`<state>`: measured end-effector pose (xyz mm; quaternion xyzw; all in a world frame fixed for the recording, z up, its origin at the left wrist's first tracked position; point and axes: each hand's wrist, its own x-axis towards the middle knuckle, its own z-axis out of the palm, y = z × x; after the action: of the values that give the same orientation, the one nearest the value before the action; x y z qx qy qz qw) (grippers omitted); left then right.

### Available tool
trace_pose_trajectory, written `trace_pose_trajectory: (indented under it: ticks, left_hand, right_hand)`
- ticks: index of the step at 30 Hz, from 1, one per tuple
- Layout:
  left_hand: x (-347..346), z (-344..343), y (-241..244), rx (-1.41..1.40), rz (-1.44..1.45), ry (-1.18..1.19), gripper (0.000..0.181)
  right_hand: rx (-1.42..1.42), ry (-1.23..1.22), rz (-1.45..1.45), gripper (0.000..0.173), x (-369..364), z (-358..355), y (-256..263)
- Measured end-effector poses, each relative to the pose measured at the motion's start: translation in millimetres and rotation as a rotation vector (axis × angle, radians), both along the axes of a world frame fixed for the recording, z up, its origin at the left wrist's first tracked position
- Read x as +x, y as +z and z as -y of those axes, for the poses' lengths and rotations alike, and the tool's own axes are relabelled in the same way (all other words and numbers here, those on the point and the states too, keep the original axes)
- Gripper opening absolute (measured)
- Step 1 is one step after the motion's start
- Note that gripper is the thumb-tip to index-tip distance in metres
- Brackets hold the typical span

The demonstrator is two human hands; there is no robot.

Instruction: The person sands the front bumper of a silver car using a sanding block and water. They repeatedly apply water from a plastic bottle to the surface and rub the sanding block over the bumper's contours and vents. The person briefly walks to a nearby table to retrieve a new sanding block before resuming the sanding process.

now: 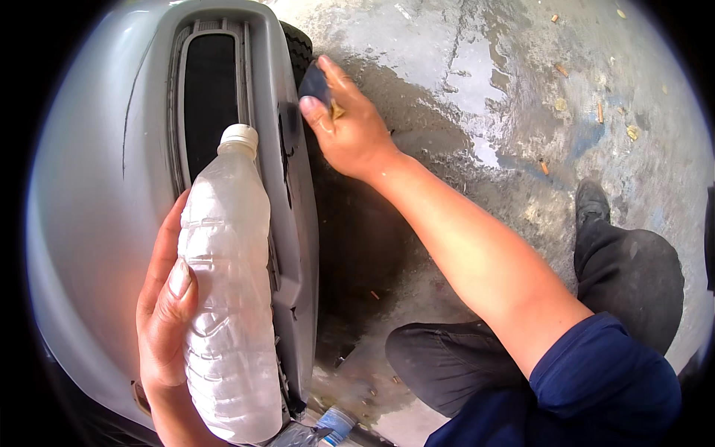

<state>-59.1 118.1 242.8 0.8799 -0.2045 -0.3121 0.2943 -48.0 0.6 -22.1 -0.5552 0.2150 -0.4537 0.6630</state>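
Note:
My left hand (167, 313) is wrapped around a frosted plastic bottle (229, 279) with a white screw cap (240, 137). The cap points up the picture, in front of a grey car bumper (111, 223). Between the thumb and fingers of my right hand (352, 123) is a small dark sheet (315, 84), perhaps sandpaper, with a yellowish back. That hand is beside the bumper's lower edge, near a tyre (296, 42). A dark opening (211, 84) is set in the bumper. Black scuffs (287, 162) mark its lower edge, and a thin dark line (131, 106) runs down the painted face.
The concrete floor (536, 112) is wet in patches, with cigarette butts (600, 113) scattered about. My bent knee (447, 357) and shoe (592, 201) are at the right. A clear plastic bottle with a blue label (337, 423) lies at the bottom.

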Motion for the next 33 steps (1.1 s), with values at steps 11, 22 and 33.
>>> trace_pose_trajectory:
  ticks: [11,22,33]
  left_hand:
    - [0,-4,-3,-0.015,0.135,-0.018,0.094]
    - [-7,0,-9,-0.01,0.126,0.007,0.098]
    - [-6,-5,-7,0.169,0.144,0.014,0.111]
  right_hand:
    - [0.323,0.479,-0.112,0.039,-58,-102,-1]
    - [0.179,0.22,-0.045,0.036,-44,-137,7]
    - [0.293,0.192,-0.041,0.038,-31,-129,5]
